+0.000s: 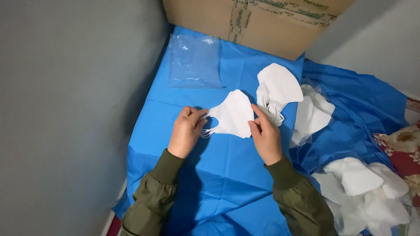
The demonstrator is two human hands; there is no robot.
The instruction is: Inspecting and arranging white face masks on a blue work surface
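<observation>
The left hand (pixel 187 131) pinches the ear loops of a white mask (pixel 232 114) with its grip closed tight, and the right hand (pixel 265 136) pinches the other side of the mask, so the mask hangs stretched between both hands over the middle of the blue sheet (pixel 218 175). The mask is soft, smooth and folded flat. A pile of masks (pixel 278 87) lies just beside the right hand, a clear plastic bag (pixel 194 61) lies near the far edge, and a cardboard box (pixel 258 22) stands past it.
</observation>
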